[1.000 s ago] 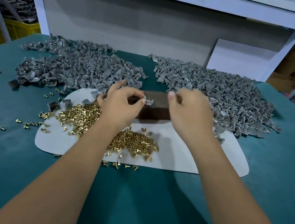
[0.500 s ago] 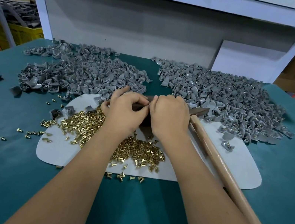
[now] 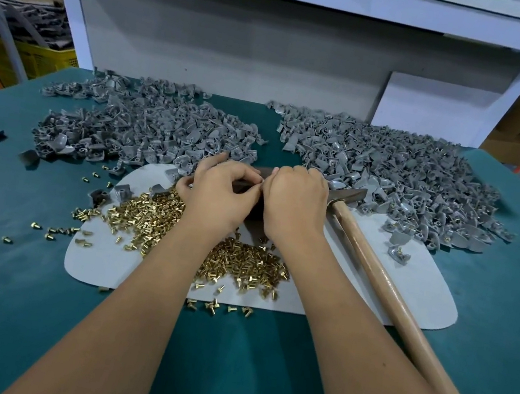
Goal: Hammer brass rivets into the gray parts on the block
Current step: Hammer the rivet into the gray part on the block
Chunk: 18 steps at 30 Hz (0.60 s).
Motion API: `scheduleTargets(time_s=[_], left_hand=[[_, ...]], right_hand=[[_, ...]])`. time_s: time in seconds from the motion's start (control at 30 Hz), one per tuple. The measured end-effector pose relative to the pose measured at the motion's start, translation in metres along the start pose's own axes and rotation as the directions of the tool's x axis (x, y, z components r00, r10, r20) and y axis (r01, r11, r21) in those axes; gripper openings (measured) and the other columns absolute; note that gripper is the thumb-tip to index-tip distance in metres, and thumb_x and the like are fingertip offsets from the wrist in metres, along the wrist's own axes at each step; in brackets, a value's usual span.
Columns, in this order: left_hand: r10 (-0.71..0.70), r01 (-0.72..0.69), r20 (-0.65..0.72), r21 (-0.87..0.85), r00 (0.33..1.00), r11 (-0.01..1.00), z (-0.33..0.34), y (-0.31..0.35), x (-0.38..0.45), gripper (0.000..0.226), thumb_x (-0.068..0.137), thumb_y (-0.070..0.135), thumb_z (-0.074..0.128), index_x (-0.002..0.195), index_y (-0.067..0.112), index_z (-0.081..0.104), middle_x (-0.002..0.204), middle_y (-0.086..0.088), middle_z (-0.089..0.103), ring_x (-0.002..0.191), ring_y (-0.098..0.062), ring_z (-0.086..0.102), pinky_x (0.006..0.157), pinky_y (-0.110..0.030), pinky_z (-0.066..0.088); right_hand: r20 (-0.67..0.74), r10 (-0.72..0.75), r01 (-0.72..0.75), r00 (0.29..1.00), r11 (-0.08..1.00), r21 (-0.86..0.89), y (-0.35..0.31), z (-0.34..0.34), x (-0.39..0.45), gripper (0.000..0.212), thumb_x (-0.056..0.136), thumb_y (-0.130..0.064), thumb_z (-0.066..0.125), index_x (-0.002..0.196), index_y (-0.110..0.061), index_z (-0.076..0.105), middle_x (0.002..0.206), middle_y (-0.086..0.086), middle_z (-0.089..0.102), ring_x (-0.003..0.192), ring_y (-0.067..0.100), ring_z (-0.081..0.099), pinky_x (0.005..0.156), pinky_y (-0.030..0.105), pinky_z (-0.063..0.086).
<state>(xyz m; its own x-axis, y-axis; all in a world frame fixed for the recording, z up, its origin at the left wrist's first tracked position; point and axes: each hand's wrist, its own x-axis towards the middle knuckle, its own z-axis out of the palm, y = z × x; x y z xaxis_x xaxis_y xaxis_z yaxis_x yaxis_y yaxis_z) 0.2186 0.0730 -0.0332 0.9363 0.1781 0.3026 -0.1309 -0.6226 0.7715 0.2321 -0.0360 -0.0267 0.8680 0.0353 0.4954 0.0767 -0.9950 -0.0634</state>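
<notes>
Hands meeting over the dark block (image 3: pixel 257 175), which lies beneath them. Left hand (image 3: pixel 217 195) and right hand (image 3: pixel 295 204) have closed together since a second ago; fingertips curl, apparently pinching a small piece, though it is hidden. The hammer (image 3: pixel 372 277) lies ungripped just right of the right hand. Brass rivets (image 3: pixel 146 212) lie heaped nearer the wrists, gray parts (image 3: pixel 146 129) beyond the knuckles. Seating precedes striking.

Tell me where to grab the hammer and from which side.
Grip the hammer on its bare wooden handle, about mid-length, with the right hand, coming from above. It lies flat on the mat with its head by the block and its butt end toward you. Likely the easiest reach.
</notes>
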Motion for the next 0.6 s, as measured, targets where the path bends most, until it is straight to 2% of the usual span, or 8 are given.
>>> scheduleTargets(time_s=[0.17,0.23,0.3,0.37,0.43,0.5,0.6], left_hand=[[0.013,-0.013,0.002,0.025,1.000,1.000,-0.002,-0.001,-0.001,0.008,0.089,0.036,0.066,0.083,0.041,0.066,0.109,0.028,0.062,0.140,-0.005,0.027,0.106,-0.043,0.011],[0.019,-0.019,0.011,0.028,1.000,0.999,-0.003,-0.001,-0.001,0.012,0.089,0.038,0.065,0.080,0.044,0.064,0.105,0.030,0.058,0.139,-0.005,0.027,0.105,-0.042,0.010],[0.014,-0.014,0.021,0.018,1.000,1.000,-0.004,-0.001,-0.001,0.016,0.089,0.037,0.066,0.076,0.046,0.063,0.104,0.032,0.055,0.139,-0.005,0.027,0.105,-0.042,0.009],[0.010,-0.010,0.022,-0.008,1.000,1.000,-0.004,-0.001,-0.001,0.019,0.089,0.036,0.067,0.074,0.047,0.062,0.097,0.037,0.049,0.138,-0.004,0.026,0.101,-0.037,0.008],[0.002,-0.001,0.028,-0.035,1.000,0.999,-0.004,-0.001,-0.001,0.017,0.089,0.036,0.067,0.075,0.046,0.063,0.100,0.036,0.051,0.138,-0.002,0.025,0.101,-0.036,0.007],[-0.007,0.009,0.034,-0.050,0.999,0.999,-0.004,-0.002,0.000,0.016,0.089,0.037,0.067,0.076,0.046,0.064,0.107,0.032,0.057,0.138,-0.002,0.026,0.107,-0.042,0.007],[-0.004,0.007,0.040,-0.065,0.999,0.998,-0.004,-0.002,0.000,0.017,0.089,0.037,0.066,0.075,0.046,0.064,0.098,0.038,0.055,0.137,-0.002,0.026,0.107,-0.044,0.007]], right_hand=[[0.005,0.005,-0.006,1.000,0.999,0.046,0.002,-0.002,-0.004,0.046,0.104,-0.031,0.024,0.102,-0.009,0.064,0.105,0.009,0.064,0.101,0.029,0.052,0.089,0.039,0.034],[0.001,0.001,-0.001,1.000,0.994,0.114,0.007,-0.003,-0.005,0.050,0.104,-0.037,0.022,0.097,-0.011,0.064,0.101,0.008,0.064,0.100,0.029,0.050,0.088,0.040,0.032],[-0.011,0.018,-0.015,1.000,0.963,0.269,0.010,-0.005,-0.006,0.049,0.103,-0.039,0.022,0.082,-0.014,0.059,0.090,0.006,0.061,0.096,0.029,0.049,0.087,0.042,0.032],[-0.026,0.039,-0.024,0.999,0.899,0.438,0.013,-0.007,-0.006,0.045,0.104,-0.036,0.024,0.067,-0.018,0.043,0.076,0.001,0.052,0.087,0.028,0.049,0.085,0.043,0.036],[-0.054,0.063,-0.023,0.997,0.832,0.555,0.015,-0.008,-0.007,0.045,0.104,-0.032,0.028,0.061,-0.020,0.035,0.066,-0.003,0.044,0.077,0.027,0.048,0.081,0.045,0.038],[-0.075,0.108,-0.034,0.991,0.763,0.646,0.017,-0.007,-0.009,0.043,0.104,-0.027,0.032,0.064,-0.015,0.043,0.066,-0.001,0.046,0.075,0.026,0.048,0.075,0.045,0.040],[-0.052,0.159,-0.072,0.986,0.680,0.730,0.021,-0.004,-0.008,0.027,0.101,-0.021,0.038,0.083,-0.010,0.056,0.076,-0.005,0.054,0.080,0.019,0.050,0.073,0.038,0.041]])
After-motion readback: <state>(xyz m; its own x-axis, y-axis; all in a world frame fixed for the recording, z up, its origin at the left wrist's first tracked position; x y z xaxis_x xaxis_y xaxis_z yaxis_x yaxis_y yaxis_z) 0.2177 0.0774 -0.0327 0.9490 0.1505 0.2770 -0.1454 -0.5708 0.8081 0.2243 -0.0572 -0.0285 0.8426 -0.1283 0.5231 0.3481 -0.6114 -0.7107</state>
